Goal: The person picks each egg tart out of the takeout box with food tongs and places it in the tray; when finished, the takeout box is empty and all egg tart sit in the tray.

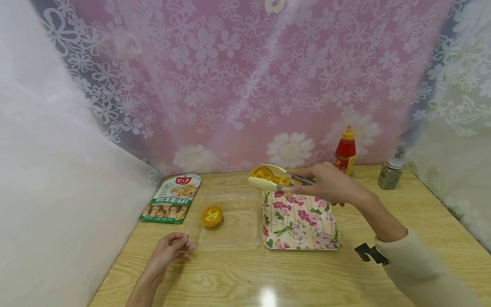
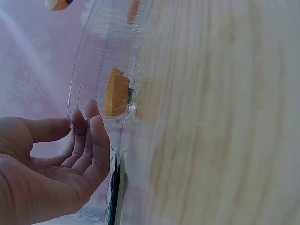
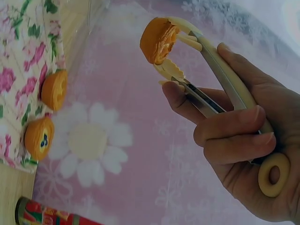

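"One pouch (image 1: 170, 198) by the left edge of the worktop (image 1: 238, 277); what's next along?"

"Left hand (image 1: 168, 250), thumb and fingers pinching the clear container (image 1: 241, 221) at its front left corner; one tart (image 1: 211, 216) sits inside."

"And the tongs (image 3: 227, 75)?"

"They hold another tart (image 1: 262, 172) up towards the back edge, fingers of the right hand (image 1: 333, 183) curled round the handles. Two more tarts (image 3: 55, 90) sit on the floral tray (image 1: 299, 221)."

"Beyond that?"

"Red bottle (image 1: 345, 151) at the back edge, then a jar (image 1: 390, 174) near the back right corner."
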Motion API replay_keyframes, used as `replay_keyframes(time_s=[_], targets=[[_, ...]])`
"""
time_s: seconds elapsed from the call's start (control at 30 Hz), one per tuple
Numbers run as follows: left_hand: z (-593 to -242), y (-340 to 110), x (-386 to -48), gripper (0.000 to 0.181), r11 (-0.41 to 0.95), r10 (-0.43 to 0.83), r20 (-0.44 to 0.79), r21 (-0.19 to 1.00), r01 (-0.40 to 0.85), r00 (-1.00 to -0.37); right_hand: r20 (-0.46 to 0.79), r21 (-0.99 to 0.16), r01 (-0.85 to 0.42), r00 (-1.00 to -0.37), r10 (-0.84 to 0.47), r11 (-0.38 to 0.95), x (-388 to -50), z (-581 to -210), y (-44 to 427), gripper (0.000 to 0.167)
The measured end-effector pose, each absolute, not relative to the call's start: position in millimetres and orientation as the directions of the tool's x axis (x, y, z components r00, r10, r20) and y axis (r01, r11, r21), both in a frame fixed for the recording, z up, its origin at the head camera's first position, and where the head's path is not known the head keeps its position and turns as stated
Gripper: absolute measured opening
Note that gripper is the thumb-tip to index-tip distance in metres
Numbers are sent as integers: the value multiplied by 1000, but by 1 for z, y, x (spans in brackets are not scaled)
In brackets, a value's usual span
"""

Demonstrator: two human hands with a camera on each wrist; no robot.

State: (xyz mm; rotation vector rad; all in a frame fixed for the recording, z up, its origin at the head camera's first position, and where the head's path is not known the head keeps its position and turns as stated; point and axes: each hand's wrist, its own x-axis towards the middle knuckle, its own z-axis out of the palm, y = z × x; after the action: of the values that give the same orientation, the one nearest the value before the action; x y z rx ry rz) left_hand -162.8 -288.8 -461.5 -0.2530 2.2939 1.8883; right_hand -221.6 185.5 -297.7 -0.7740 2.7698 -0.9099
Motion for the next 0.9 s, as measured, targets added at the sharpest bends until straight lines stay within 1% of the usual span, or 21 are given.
replay_keyframes(time_s=[0.17, 0.27, 0.47, 0.6, 0.7, 0.9], targets=[[-461, -288, -162, 34, 190, -17, -225, 956, -224, -974, 26, -577, -365, -902, -431, 730, -222, -298, 210, 73], [-460, -288, -162, 32, 191, -21, -222, 956, -222, -975, 4, -576, -335, -913, -407, 746, -223, -300, 221, 74], [-461, -287, -163, 34, 190, -33, -221, 956, -223, -975, 3, -556, -331, -918, -396, 762, -224, -309, 236, 75], [-460, -286, -162, 37, 195, -33, -219, 955, -221, -975, 9, -547, -322, -925, -380, 773, -224, -319, 243, 72], [-460, -286, -162, 35, 196, -40, -224, 954, -228, -974, -12, -558, -295, -932, -363, 776, -226, -327, 247, 70], [-459, -286, -162, 34, 197, -37, -221, 955, -224, -975, -41, -581, -287, -924, -380, 761, -228, -344, 252, 74]])
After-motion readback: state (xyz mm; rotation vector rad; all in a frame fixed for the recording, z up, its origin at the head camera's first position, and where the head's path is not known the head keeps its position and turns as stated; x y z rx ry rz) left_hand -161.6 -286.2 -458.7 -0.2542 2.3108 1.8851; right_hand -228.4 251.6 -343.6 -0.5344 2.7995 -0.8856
